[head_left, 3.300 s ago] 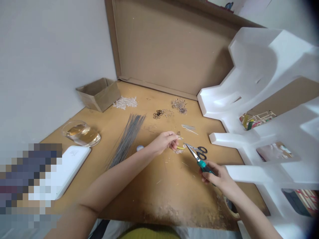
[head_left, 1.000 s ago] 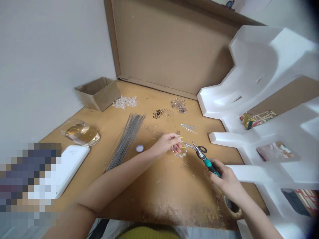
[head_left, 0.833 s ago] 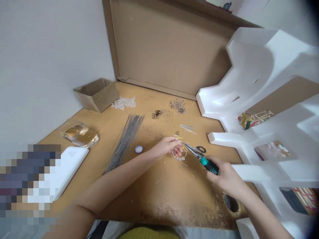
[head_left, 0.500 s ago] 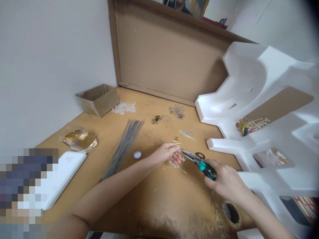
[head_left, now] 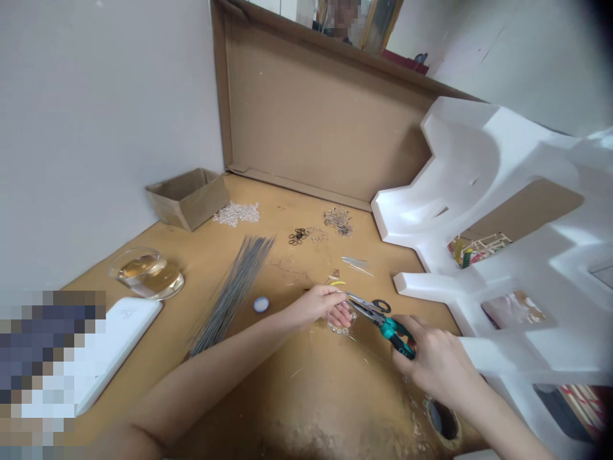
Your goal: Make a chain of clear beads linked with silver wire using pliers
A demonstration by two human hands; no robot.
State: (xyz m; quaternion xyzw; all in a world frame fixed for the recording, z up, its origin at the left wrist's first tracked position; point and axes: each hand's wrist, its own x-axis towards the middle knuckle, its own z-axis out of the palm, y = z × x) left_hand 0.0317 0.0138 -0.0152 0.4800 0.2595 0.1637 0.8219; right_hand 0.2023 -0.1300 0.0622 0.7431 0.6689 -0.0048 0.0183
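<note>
My left hand is closed in a pinch on a string of clear beads, which hangs in a loop below the fingers. The wire end in the pinch is too small to make out. In my right hand are needle-nose pliers with teal and black handles, the handles a little apart. Their tips reach the left fingertips; whether the jaws grip anything I cannot tell. Just behind the pliers lie scissors with dark handle loops. A small yellow piece shows beyond the left fingers.
Left of my forearm lies a bundle of grey wires, near a small round white-and-blue lid. A glass of liquid, a white power bank and a cardboard box stand farther left. White foam borders the right.
The pliers' tips have come closer to my left fingertips, and the handles have spread slightly. My left hand keeps its pinch on the bead string. The view has shifted a little.
</note>
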